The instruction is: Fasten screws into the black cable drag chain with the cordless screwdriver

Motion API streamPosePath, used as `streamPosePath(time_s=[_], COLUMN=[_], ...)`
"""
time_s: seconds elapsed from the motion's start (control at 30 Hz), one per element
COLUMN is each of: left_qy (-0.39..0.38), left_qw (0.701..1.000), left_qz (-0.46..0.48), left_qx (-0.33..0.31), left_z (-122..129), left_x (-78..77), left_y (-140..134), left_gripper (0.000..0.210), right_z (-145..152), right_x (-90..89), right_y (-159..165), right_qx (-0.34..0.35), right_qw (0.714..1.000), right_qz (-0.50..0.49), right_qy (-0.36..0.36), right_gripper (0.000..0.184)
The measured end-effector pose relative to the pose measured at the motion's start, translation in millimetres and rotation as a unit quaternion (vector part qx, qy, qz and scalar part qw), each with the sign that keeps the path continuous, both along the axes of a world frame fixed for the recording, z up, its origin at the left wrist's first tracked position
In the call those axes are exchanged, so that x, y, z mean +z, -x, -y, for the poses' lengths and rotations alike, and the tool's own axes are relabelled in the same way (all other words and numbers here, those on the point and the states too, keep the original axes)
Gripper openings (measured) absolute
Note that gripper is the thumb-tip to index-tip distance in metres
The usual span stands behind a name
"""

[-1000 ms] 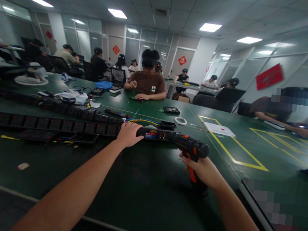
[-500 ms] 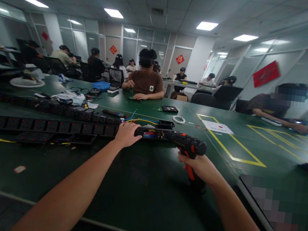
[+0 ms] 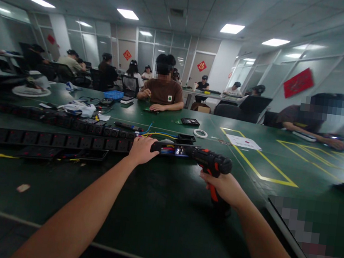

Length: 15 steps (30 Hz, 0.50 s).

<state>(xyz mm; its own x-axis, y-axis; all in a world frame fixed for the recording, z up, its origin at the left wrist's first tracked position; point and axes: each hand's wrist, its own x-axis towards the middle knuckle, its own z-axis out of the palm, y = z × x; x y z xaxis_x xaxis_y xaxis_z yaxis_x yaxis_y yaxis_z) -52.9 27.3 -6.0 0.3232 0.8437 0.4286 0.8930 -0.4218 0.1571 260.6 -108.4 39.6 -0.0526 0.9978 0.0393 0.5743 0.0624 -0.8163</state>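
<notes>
My right hand is closed around the grip of a black and orange cordless drill, whose front end points left. A lit spot shows at its tip, over the open end of a long black power strip. Coloured wires lie exposed in that opening. My left hand grips the strip just left of the wires, its fingers curled over the far side. Exactly where the drill's bit touches is too small to make out.
A second socket strip lies behind. Black covers are in front at left. A tape roll, a paper sheet and a screwdriver lie on the green table. A co-worker sits opposite; another sits at right.
A light has come on at the drill's front, brightening the strip's open end. Both hands stay practically in place.
</notes>
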Motion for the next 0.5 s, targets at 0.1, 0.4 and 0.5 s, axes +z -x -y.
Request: streamPosePath(time_s=[0.1,0.4,0.5], left_qy=[0.007,-0.001,-0.007], left_qw=[1.0,1.0,1.0], left_qz=[0.003,0.002,0.003], left_qx=[0.001,0.001,-0.001], left_z=[-0.1,-2.0,-1.7], left_x=[0.2,-1.2,-1.2], left_y=[-0.2,0.5,0.4], left_gripper=[0.048,0.049,0.049], right_z=[1.0,0.1,-0.2], right_x=[1.8,1.9,1.2], right_y=[1.0,1.2,0.9], right_qx=[-0.007,-0.009,-0.004], right_qw=[1.0,1.0,1.0], right_qz=[0.014,0.026,0.025], right_qy=[0.005,0.004,0.002], right_gripper=[0.026,0.026,0.025])
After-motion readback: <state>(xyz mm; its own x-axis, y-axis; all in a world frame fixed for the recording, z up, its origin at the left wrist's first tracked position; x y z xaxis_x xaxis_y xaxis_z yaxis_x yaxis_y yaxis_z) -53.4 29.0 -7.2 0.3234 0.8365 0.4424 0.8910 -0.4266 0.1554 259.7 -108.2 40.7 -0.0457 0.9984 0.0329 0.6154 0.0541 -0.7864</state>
